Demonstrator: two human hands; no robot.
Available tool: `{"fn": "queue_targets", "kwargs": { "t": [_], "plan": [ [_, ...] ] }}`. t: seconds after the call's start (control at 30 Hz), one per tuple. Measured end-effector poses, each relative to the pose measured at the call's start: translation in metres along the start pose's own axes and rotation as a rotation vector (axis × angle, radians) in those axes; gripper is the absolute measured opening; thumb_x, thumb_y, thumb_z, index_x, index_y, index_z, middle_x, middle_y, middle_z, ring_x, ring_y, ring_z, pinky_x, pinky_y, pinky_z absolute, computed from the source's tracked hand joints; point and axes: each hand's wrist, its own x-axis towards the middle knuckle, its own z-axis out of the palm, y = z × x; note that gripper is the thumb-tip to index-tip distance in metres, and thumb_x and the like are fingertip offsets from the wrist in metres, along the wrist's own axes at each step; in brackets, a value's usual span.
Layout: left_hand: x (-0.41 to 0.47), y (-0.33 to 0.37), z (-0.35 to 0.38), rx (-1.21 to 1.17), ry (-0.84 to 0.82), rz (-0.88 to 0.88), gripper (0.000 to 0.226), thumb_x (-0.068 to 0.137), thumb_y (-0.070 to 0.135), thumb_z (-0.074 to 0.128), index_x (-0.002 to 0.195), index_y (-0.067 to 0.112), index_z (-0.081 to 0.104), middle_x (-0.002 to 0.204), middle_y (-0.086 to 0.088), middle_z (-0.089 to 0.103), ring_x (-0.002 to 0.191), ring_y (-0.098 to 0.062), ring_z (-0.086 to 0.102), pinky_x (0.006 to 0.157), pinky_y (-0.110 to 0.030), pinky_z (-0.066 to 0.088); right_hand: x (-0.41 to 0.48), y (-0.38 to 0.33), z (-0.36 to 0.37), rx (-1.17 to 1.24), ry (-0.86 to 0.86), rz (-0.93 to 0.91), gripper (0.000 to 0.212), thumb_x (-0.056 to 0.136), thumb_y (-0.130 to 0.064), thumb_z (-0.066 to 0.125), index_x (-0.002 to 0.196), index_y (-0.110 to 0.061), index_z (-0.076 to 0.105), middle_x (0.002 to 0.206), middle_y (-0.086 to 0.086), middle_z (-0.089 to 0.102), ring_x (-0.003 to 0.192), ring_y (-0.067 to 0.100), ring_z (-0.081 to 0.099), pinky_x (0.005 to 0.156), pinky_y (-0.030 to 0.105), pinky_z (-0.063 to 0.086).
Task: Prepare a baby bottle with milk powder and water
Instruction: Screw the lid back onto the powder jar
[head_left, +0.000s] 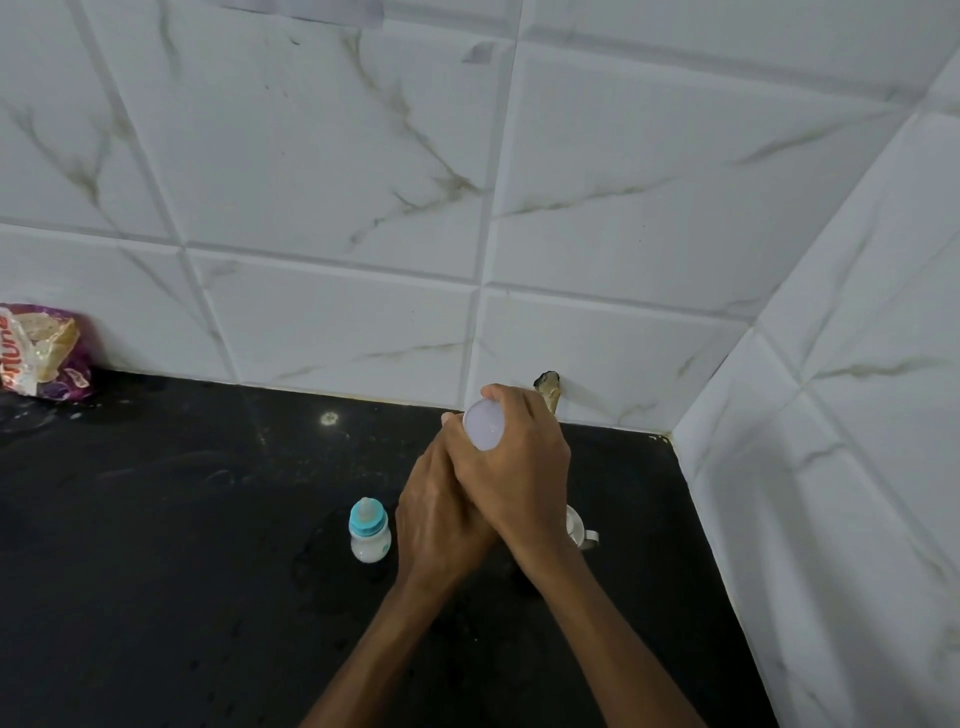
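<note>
A small baby bottle (369, 531) with a teal collar and a clear teat stands upright on the black counter (156, 519); it holds white liquid. Just right of it, both hands are wrapped around a white container (484, 427), of which only one round white end shows, pointing up towards the camera. My right hand (519, 467) grips it from above and from the right. My left hand (436, 512) clasps it lower down, from the left. The fingers hide the container's body.
A metal cup (583, 532) with a handle stands behind my right wrist, mostly hidden. A bag of bread (41, 353) lies at the far left against the tiled wall. A small hole (548, 384) breaks the wall behind my hands. Tiled walls meet in a corner on the right.
</note>
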Motion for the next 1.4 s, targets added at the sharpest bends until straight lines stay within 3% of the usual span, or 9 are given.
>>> {"fn": "queue_targets", "kwargs": {
  "t": [0.1,0.23,0.33,0.63,0.83,0.93,1.1,1.2,1.4],
  "plan": [
    [0.005,-0.008,0.008,-0.043,-0.153,-0.142,0.069,0.09,0.03,0.074,0.147,0.004,0.044,0.14,-0.009,0.057,0.134,-0.02,0.052,0.104,-0.024,0.035,0.004,0.002,-0.007,0.023,-0.125,0.017,0.065,0.081,-0.066,0.072,0.128,-0.021,0.063,0.13,-0.006,0.063,0.116,0.012,0.059,0.092,0.022,0.042],
    [0.004,-0.005,0.001,-0.196,-0.128,-0.078,0.08,0.075,0.05,0.077,0.144,0.027,0.044,0.138,0.011,0.054,0.13,-0.012,0.055,0.103,-0.027,0.045,0.007,0.009,-0.016,0.141,-0.223,0.036,0.076,0.078,-0.071,0.072,0.138,-0.03,0.052,0.14,-0.015,0.051,0.123,0.002,0.049,0.092,0.011,0.037],
    [0.007,-0.01,-0.003,-0.154,-0.103,-0.023,0.075,0.07,0.025,0.084,0.138,0.021,0.053,0.127,0.003,0.067,0.116,-0.018,0.066,0.096,-0.037,0.056,0.006,0.022,-0.023,0.224,-0.269,0.064,0.08,0.08,-0.064,0.074,0.146,-0.031,0.043,0.146,-0.014,0.046,0.127,0.003,0.046,0.09,0.005,0.034],
    [-0.022,-0.046,0.011,-0.274,-0.217,-0.044,0.087,0.068,0.033,0.091,0.134,0.057,0.039,0.134,0.025,0.056,0.128,0.0,0.056,0.106,-0.028,0.051,-0.047,0.093,-0.007,0.305,-0.568,0.329,0.105,0.067,-0.08,0.071,0.153,-0.034,0.033,0.154,-0.012,0.046,0.137,0.009,0.048,0.11,0.04,0.049],
    [-0.059,-0.071,0.025,-0.304,-0.298,-0.147,0.087,0.071,0.033,0.093,0.137,0.047,0.039,0.131,0.029,0.055,0.126,0.013,0.053,0.099,-0.01,0.046,-0.103,0.116,0.018,0.433,-0.647,0.455,0.091,0.069,-0.054,0.089,0.145,-0.038,0.042,0.139,-0.02,0.056,0.128,-0.002,0.054,0.107,0.03,0.051],
    [-0.073,-0.086,0.029,-0.267,-0.358,-0.179,0.089,0.068,0.027,0.094,0.138,0.045,0.042,0.136,0.023,0.056,0.13,0.009,0.052,0.103,-0.009,0.043,-0.125,0.123,0.026,0.438,-0.639,0.513,0.084,0.071,-0.044,0.092,0.138,-0.043,0.043,0.136,-0.021,0.058,0.123,-0.008,0.055,0.095,0.012,0.048],
    [-0.081,-0.112,0.03,-0.145,-0.438,-0.228,0.098,0.066,0.006,0.085,0.144,0.035,0.034,0.144,0.02,0.044,0.132,0.009,0.036,0.117,-0.017,0.03,-0.14,0.139,0.042,0.406,-0.614,0.531,0.076,0.074,-0.033,0.091,0.132,-0.05,0.044,0.132,-0.026,0.057,0.118,-0.018,0.052,0.089,0.005,0.046],
    [-0.073,-0.118,0.032,-0.136,-0.408,-0.233,0.09,0.068,0.007,0.08,0.146,0.031,0.042,0.148,0.009,0.049,0.139,-0.008,0.042,0.118,-0.036,0.039,-0.131,0.146,0.057,0.403,-0.597,0.539,0.078,0.075,-0.029,0.09,0.135,-0.046,0.045,0.133,-0.025,0.057,0.118,-0.019,0.052,0.089,0.006,0.046],
    [-0.047,-0.125,0.043,-0.125,-0.332,-0.253,0.089,0.068,0.004,0.075,0.149,0.023,0.044,0.151,0.002,0.05,0.141,-0.014,0.047,0.117,-0.043,0.043,-0.105,0.153,0.084,0.428,-0.579,0.479,0.083,0.073,-0.034,0.091,0.143,-0.036,0.046,0.137,-0.023,0.055,0.127,-0.009,0.051,0.098,0.013,0.046]
  ]
}}
